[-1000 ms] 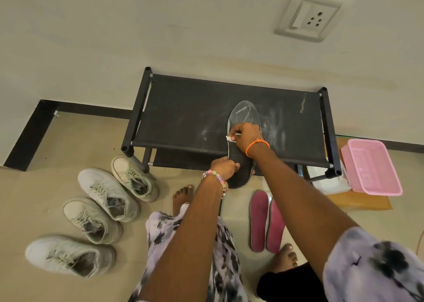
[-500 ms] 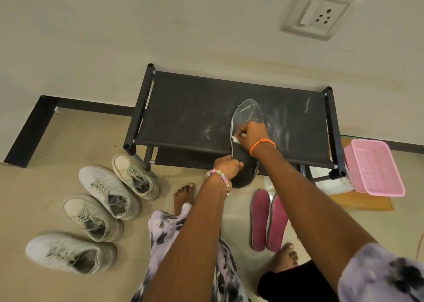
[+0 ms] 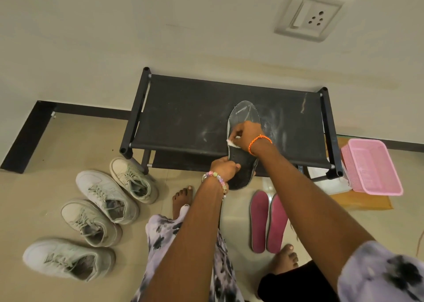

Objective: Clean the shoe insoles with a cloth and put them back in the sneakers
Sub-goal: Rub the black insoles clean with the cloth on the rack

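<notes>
A dark insole [image 3: 243,118] lies lengthwise on the black shoe rack [image 3: 183,118], its heel hanging over the front edge. My left hand [image 3: 224,169] pinches the insole's left edge near the heel. My right hand [image 3: 246,133] presses a small white cloth [image 3: 230,143] onto the insole's middle. Two pink insoles [image 3: 268,223] lie side by side on the floor below the rack. Several pale sneakers [image 3: 107,198] stand on the floor at the left, openings up.
A pink plastic basket [image 3: 370,166] sits on the floor right of the rack, on a brown board. My bare feet [image 3: 182,198] stand between the sneakers and the pink insoles. A wall with a socket [image 3: 309,17] is behind the rack.
My right hand with the cloth has shifted slightly along the insole's middle in a wiping stroke. My left hand keeps its hold near the heel. The camera view has shifted a little.
</notes>
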